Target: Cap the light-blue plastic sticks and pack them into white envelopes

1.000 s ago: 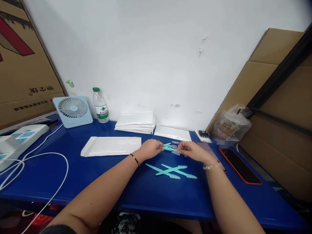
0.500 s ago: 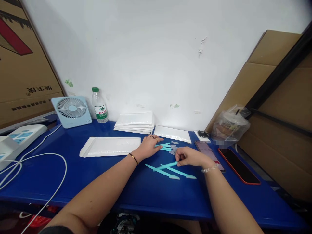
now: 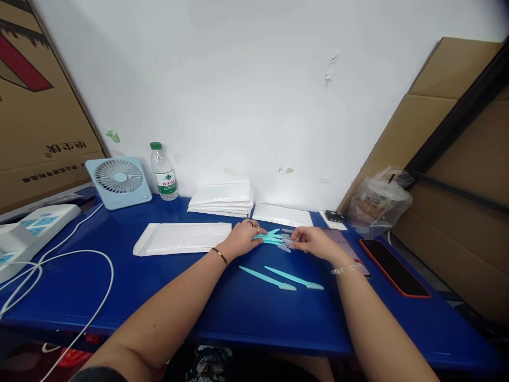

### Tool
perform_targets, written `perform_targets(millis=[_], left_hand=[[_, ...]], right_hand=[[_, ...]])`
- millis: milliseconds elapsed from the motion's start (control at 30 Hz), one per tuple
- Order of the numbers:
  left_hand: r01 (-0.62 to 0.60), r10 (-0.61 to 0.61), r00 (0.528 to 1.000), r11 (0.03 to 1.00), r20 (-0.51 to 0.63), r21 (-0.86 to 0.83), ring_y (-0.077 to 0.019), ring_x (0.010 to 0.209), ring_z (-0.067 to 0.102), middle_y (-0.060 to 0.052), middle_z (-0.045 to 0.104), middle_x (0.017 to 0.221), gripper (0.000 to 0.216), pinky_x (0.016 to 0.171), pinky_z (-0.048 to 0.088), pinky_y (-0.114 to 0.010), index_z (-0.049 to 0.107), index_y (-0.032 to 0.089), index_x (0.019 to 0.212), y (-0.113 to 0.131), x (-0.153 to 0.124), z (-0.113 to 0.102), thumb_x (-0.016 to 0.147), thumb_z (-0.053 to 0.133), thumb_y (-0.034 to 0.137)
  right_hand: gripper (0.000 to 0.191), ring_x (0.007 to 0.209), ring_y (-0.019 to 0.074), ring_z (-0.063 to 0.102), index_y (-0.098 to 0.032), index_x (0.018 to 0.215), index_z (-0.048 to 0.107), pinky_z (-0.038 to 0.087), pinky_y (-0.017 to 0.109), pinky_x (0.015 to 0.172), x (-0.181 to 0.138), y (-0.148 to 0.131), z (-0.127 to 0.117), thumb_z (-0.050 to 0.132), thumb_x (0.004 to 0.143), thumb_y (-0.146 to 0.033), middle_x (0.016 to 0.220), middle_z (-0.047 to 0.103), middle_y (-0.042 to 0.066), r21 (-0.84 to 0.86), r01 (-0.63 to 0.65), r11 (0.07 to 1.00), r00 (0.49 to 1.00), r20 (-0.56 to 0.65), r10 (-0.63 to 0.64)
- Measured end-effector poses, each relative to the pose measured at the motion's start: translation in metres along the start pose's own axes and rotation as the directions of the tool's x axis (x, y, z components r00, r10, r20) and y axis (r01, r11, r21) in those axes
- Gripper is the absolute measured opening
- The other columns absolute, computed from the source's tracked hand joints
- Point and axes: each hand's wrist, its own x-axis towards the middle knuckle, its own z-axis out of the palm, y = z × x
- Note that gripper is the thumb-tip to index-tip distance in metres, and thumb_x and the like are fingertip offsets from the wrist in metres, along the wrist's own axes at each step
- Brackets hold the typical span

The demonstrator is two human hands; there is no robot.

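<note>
A bundle of teal eyebrow razors (image 3: pixel 272 239) with pale translucent blade ends lies fanned on the blue table. My left hand (image 3: pixel 243 239) has its fingers closed around the handle end of this bundle. On the other side, my right hand (image 3: pixel 308 243) pinches the pale blade end of one razor, its thumb and forefinger mostly hiding the grip. Nearer the table's front, two separate razors lie apart from the bundle: a left razor (image 3: pixel 267 278) and a right razor (image 3: pixel 294 278), both slanting down to the right.
A white padded envelope (image 3: pixel 181 237) lies left of my hands, with a stack of envelopes (image 3: pixel 220 197) behind. A water bottle (image 3: pixel 164 172), blue fan (image 3: pixel 120 182) and power strip (image 3: pixel 43 228) stand left. Phones, including a red-edged phone (image 3: pixel 393 268), and a bagged cup (image 3: pixel 377 201) are right.
My right hand has moved up and away from the two loose razors, carrying the razor that lay across them to the bundle. My left hand stays on the bundle.
</note>
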Motion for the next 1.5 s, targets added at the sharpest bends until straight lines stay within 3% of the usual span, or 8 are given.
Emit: perform_targets(millis=[233,367,500,667,867,1167,1367,1500], left_hand=[[0.02,-0.02,1.0,1.0,-0.011,-0.012,-0.0239,0.109,0.049,-0.005,0.058,0.115,0.039,0.089,0.04,-0.034,0.055,0.028,0.124,0.002,-0.003,0.002,0.084,0.054,0.032],[-0.055,0.048,0.995,0.994,-0.086,-0.09,-0.0216,0.111,0.05,-0.004,0.06,0.117,0.034,0.092,0.038,-0.033,0.058,0.026,0.118,0.023,-0.006,-0.01,0.09,0.045,0.041],[-0.177,0.181,0.982,0.981,0.058,-0.077,-0.0187,0.094,0.059,-0.001,0.067,0.1,0.032,0.082,0.04,-0.029,0.063,0.027,0.108,0.041,-0.007,-0.013,0.091,0.042,0.044],[-0.116,0.118,0.989,0.993,0.089,-0.026,-0.0175,0.084,0.061,-0.003,0.069,0.089,0.031,0.074,0.041,-0.026,0.068,0.023,0.091,0.026,-0.003,-0.011,0.093,0.039,0.035],[0.006,-0.004,0.999,0.999,-0.038,0.049,-0.0222,0.101,0.053,-0.005,0.064,0.105,0.026,0.087,0.041,-0.033,0.066,0.025,0.105,0.005,-0.001,-0.01,0.085,0.052,0.033],[0.086,-0.084,0.996,0.995,-0.028,0.056,-0.0272,0.115,0.045,-0.01,0.053,0.123,0.048,0.095,0.038,-0.04,0.05,0.022,0.128,0.01,-0.002,0.0,0.084,0.052,0.042],[0.069,-0.068,0.997,0.997,0.042,-0.036,-0.0238,0.106,0.051,-0.007,0.059,0.11,0.035,0.092,0.04,-0.036,0.058,0.024,0.117,0.011,-0.002,-0.004,0.085,0.05,0.036],[0.053,-0.069,0.997,0.95,-0.041,-0.307,-0.0201,0.102,0.054,-0.007,0.061,0.109,0.043,0.09,0.041,-0.031,0.059,0.02,0.113,0.015,-0.003,-0.017,0.093,0.03,0.045]], right_hand=[[0.033,0.057,0.0143,0.054,-0.017,0.07,0.066,0.036,0.023,0.049,-0.026,-0.016,-0.004,0.081,0.045,-0.034,0.063,0.06,-0.001,-0.296,-0.034,0.955,0.862,0.474,0.177],[0.016,0.055,0.0142,0.054,-0.017,0.062,0.062,0.036,0.023,0.049,-0.024,-0.026,0.007,0.074,0.057,-0.024,0.061,0.061,0.0,-0.33,0.03,0.943,0.924,0.369,0.1],[0.005,0.057,0.0137,0.057,-0.018,0.074,0.059,0.04,0.023,0.054,-0.017,-0.027,0.013,0.06,0.073,-0.023,0.064,0.062,0.001,-0.121,0.133,0.984,0.972,0.21,-0.106],[0.02,0.057,0.0135,0.059,-0.019,0.093,0.056,0.043,0.024,0.055,-0.005,-0.006,0.011,0.06,0.076,-0.029,0.069,0.064,0.0,0.11,0.121,0.987,0.99,0.058,-0.128],[0.023,0.064,0.0132,0.054,-0.018,0.09,0.061,0.041,0.024,0.058,0.005,0.002,0.008,0.064,0.075,-0.035,0.075,0.062,0.002,-0.057,0.125,0.991,0.971,-0.197,-0.134],[0.025,0.061,0.0104,0.051,-0.017,0.076,0.068,0.035,0.02,0.05,-0.017,-0.037,0.025,0.077,0.06,-0.034,0.075,0.06,-0.001,-0.21,0.325,0.922,0.888,0.405,-0.22],[0.006,0.058,0.0095,0.052,-0.017,0.077,0.064,0.037,0.019,0.051,-0.018,-0.043,0.022,0.065,0.073,-0.02,0.069,0.06,-0.001,-0.194,0.291,0.937,0.908,0.365,-0.206],[0.01,0.059,0.0098,0.056,-0.017,0.082,0.062,0.042,0.02,0.056,-0.012,-0.034,0.019,0.057,0.081,-0.025,0.067,0.061,-0.001,0.007,0.24,0.971,0.965,0.107,-0.239]])
